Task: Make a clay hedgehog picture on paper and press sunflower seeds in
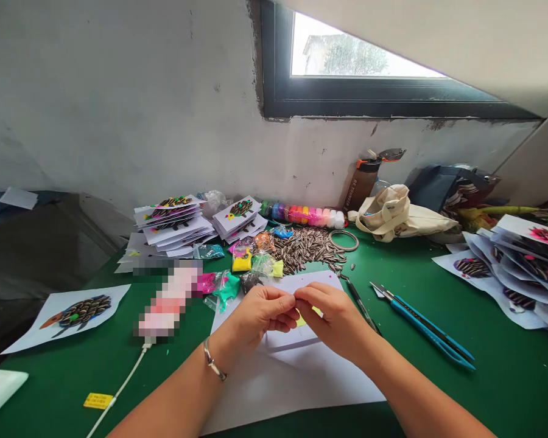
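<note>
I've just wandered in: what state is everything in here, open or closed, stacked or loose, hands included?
Left hand, fingertips bunched; contents hidden
Right hand, fingertips meeting the left's; contents hidden
White card, lying flat, partly covered by the hands
Seeds, loose, heaped
Picture cards on the left, stacked unevenly
Bottle, upright; lid looks open
Blue tool, lying down, unheld
Cloth bag, slumped
Bracelet, worn on the wrist
</note>
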Demonstrator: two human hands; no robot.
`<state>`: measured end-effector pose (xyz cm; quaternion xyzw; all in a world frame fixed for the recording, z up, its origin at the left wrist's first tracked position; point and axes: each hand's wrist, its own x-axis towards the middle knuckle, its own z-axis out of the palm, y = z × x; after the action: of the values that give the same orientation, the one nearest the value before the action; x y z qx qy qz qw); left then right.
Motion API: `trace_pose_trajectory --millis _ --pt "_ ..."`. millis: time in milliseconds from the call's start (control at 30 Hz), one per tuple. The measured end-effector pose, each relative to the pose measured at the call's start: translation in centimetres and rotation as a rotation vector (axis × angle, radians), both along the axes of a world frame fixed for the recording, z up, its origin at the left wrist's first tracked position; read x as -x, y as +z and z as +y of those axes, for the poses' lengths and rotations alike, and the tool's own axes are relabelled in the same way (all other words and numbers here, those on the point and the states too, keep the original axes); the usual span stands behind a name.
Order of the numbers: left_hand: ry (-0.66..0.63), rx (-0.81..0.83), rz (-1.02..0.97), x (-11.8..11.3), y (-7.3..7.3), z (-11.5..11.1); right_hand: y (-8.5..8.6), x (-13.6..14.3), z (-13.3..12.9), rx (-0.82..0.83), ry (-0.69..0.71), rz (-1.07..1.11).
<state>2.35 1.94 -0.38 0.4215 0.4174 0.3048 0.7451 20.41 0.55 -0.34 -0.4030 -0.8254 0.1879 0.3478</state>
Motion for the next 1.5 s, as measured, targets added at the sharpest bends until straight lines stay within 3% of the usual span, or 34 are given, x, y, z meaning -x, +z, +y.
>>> trace_pose_trajectory --millis 867,1267,1500 --pt "-0.058 0.037 0.083 0.22 0.21 0.30 -0.19 -0.21 0.02 0.152 -0.005 0.027" --pt "-0.031 0.047 0.111 0.08 0.21 0.45 -0.25 0.02 -0.11 0.112 -0.031 -0.049" --pt "0.050 0.057 0.079 0.08 0.00 0.51 -0.59 -0.11 -0.08 0.151 -0.081 -0.033"
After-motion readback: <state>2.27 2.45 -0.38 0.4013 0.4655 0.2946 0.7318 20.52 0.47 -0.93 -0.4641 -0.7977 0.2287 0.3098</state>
